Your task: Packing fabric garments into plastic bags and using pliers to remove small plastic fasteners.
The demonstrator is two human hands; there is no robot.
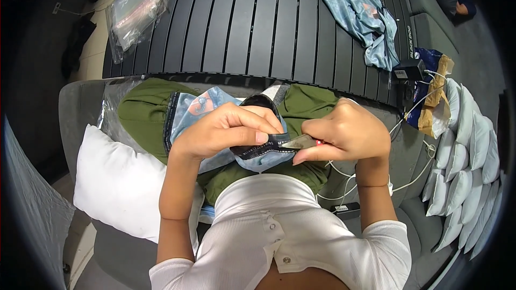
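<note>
Overhead, a dark slatted surface fills the upper field, bearing a clear plastic bag at its left and a crumpled light-blue garment at its right. Below it, the seated person in a white ribbed top has an olive-green cloth across the lap. A white pillow lies at the person's left; a row of small white packets curves along the right, with white cables between them and the lap. Centre: a light-blue patterned garment with a dark band is held above the green cloth, between both hands. The left hand is curled, fingers and thumb pinching the dark band. The right hand is closed around a small cutting tool, its grey metal tip touching the band just beside the left thumb.
</note>
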